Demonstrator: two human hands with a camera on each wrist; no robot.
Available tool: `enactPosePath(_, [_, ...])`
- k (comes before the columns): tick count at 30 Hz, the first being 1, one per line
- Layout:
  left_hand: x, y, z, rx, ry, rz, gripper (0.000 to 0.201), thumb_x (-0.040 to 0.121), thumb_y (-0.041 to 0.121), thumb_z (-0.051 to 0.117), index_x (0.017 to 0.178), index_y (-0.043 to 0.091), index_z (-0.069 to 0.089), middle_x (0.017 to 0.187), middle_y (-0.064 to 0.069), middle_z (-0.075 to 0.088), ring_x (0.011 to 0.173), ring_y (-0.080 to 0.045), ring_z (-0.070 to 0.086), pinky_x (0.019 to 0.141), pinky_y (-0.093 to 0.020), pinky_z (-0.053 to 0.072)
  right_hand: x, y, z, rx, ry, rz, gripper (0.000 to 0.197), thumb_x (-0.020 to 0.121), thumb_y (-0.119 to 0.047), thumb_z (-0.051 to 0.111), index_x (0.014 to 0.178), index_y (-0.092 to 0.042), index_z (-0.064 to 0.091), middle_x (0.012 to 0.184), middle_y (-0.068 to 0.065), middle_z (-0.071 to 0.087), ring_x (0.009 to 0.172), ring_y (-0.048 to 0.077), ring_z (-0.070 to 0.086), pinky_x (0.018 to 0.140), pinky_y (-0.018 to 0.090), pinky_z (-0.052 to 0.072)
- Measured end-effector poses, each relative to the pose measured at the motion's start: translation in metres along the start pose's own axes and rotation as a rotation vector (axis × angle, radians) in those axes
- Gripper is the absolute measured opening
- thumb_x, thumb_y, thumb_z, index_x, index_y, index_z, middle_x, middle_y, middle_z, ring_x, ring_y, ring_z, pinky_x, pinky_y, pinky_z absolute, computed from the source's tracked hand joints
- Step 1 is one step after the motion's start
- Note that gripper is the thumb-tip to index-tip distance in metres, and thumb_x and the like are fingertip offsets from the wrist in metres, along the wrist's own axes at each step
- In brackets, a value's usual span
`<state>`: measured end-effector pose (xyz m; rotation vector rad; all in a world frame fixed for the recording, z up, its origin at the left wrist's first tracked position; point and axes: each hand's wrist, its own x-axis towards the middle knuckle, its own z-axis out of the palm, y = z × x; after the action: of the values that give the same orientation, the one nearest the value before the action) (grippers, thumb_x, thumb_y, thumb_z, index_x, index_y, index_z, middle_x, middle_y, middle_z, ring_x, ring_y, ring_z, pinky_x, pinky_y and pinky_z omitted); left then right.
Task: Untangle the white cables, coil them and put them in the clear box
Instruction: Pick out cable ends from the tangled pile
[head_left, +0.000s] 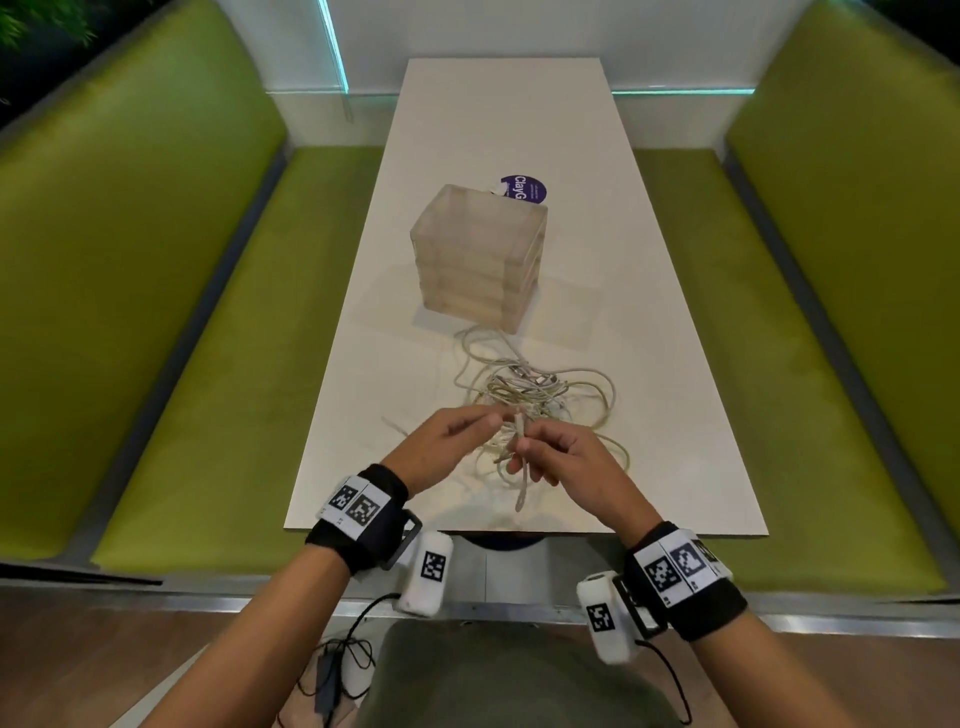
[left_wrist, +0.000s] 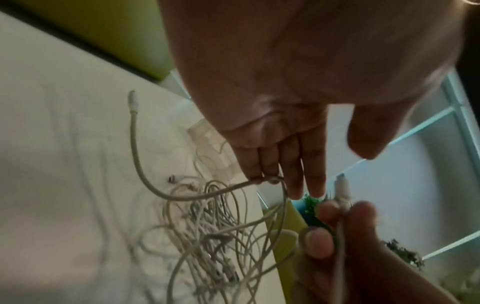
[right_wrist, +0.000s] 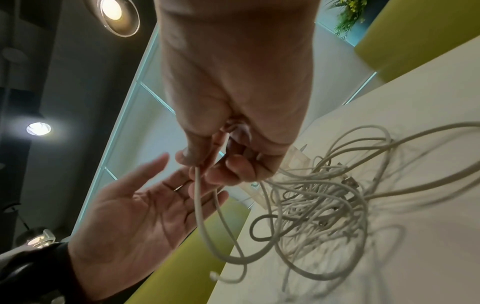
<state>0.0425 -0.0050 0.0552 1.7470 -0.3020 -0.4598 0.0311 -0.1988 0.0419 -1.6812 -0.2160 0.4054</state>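
Nearest, the right hand pinches one cable end between thumb and fingertips. The left hand is beside it, fingers nearly straight, with a strand hooked at the two smaller fingertips. Just beyond, the white cables lie in one tangled heap on the worktop. Farther off stands the clear box, apparently without cables. Judged progress: untangling barely begun; coiling and boxing all remain.
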Motion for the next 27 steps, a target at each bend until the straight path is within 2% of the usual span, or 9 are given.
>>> enactPosePath(3, [-0.005,-0.007,0.005,-0.083,0.000,0.011,0.029,0.095,0.016,0.052,0.122,0.012,0.062,0.128,0.002,0.061,0.121,-0.004,0.055,0.097,-0.015,0.041,0.006,-0.004,0.008,0.043,-0.026,0.005,0.016,0.090,-0.007,0.061,0.074,-0.003,0.063,0.061,-0.007,0.064,0.052,0.002,0.050,0.052,0.013,0.038])
enactPosePath(7, [-0.007,-0.010,0.006,-0.183,0.105,0.003,0.017,0.095,0.010,0.052,0.098,0.003,0.067,0.116,-0.004,0.067,0.115,-0.013,0.060,0.092,-0.020,0.045,0.015,0.002,0.013,-0.025,-0.036,0.014,0.018,0.087,-0.016,0.064,0.070,-0.011,0.067,0.059,-0.004,0.063,0.052,0.005,0.045,0.053,0.016,0.036])
enactPosePath(11, [-0.006,-0.010,-0.001,-0.222,0.187,0.033,0.020,0.097,0.014,0.049,0.091,0.002,0.063,0.119,-0.008,0.067,0.115,-0.018,0.061,0.096,-0.028,0.047,0.020,0.018,0.014,-0.349,-0.250,0.049,0.025,0.084,-0.040,0.065,0.065,-0.025,0.064,0.065,0.001,0.065,0.059,0.008,0.052,0.060,0.026,0.040])
enactPosePath(13, [-0.004,-0.009,-0.006,-0.230,0.220,0.031,0.023,0.097,0.021,0.049,0.091,0.002,0.061,0.116,-0.008,0.068,0.113,-0.022,0.061,0.100,-0.035,0.046,0.024,0.024,0.011,-0.489,-0.293,0.060,0.020,0.087,-0.034,0.064,0.068,-0.028,0.061,0.066,-0.007,0.064,0.058,-0.001,0.052,0.060,0.020,0.038])
enactPosePath(16, [-0.005,-0.006,-0.013,-0.136,0.315,0.048,0.022,0.099,0.021,0.046,0.087,0.011,0.062,0.103,0.003,0.070,0.102,-0.009,0.061,0.098,-0.035,0.043,0.036,0.026,0.002,-0.546,-0.193,0.069,0.019,0.091,-0.025,0.059,0.077,-0.014,0.065,0.072,-0.006,0.065,0.066,0.004,0.057,0.066,0.023,0.042])
enactPosePath(18, [-0.006,-0.001,-0.021,-0.089,0.433,0.076,0.024,0.100,0.020,0.042,0.084,0.017,0.060,0.097,0.007,0.069,0.096,-0.004,0.060,0.094,-0.035,0.041,0.045,0.027,-0.010,-0.606,-0.104,0.075,0.019,0.093,-0.024,0.055,0.078,-0.016,0.065,0.072,-0.012,0.061,0.072,0.012,0.058,0.069,0.031,0.043])
enactPosePath(20, [-0.009,0.006,-0.033,-0.186,0.526,0.086,0.026,0.102,0.020,0.037,0.082,0.016,0.055,0.091,0.007,0.070,0.097,-0.008,0.062,0.093,-0.037,0.043,0.052,0.028,-0.022,-0.651,-0.007,0.098,0.018,0.094,-0.022,0.053,0.081,-0.021,0.064,0.072,-0.017,0.058,0.075,0.012,0.057,0.068,0.029,0.041])
enactPosePath(23, [-0.013,0.018,-0.042,-0.518,0.489,0.134,0.030,0.104,0.018,0.028,0.082,0.012,0.048,0.070,0.002,0.066,0.095,-0.021,0.068,0.095,-0.041,0.050,0.060,0.027,-0.037,-0.627,0.110,0.067,0.018,0.093,-0.024,0.054,0.085,-0.016,0.068,0.078,-0.003,0.065,0.078,0.019,0.060,0.072,0.034,0.045])
enactPosePath(27, [-0.011,0.020,-0.038,-0.567,0.519,0.120,0.031,0.104,0.019,0.029,0.080,0.012,0.046,0.056,0.004,0.039,0.059,-0.016,0.055,0.079,-0.037,0.056,0.070,0.019,-0.039,-0.517,0.161,0.022,0.015,0.089,-0.022,0.061,0.086,-0.012,0.071,0.087,0.006,0.069,0.085,0.020,0.061,0.078,0.035,0.046])
